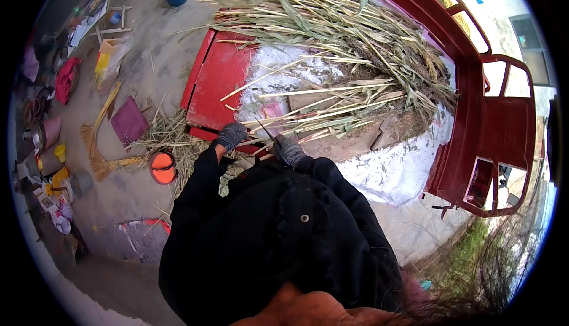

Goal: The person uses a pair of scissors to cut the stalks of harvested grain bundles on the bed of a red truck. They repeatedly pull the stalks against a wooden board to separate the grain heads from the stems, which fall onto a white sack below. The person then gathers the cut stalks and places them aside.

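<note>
Far left: clutter along the wall, a broom (98, 148) and an orange bucket (163, 168) on the concrete floor (142, 59). Left hand (230, 136), grey-gloved, closed around the butt ends of a few pale stalks (308, 121) at the edge of the red cart bed (219, 77). Right hand (288, 150), also gloved, gripping a thin dark blade (265, 129), seemingly a knife, beside those stalks. Large heap of stalks (344, 29) piled on the cart, apparently unworked; some trimmings (169, 131) scattered below. Judged early: most remaining.
</note>
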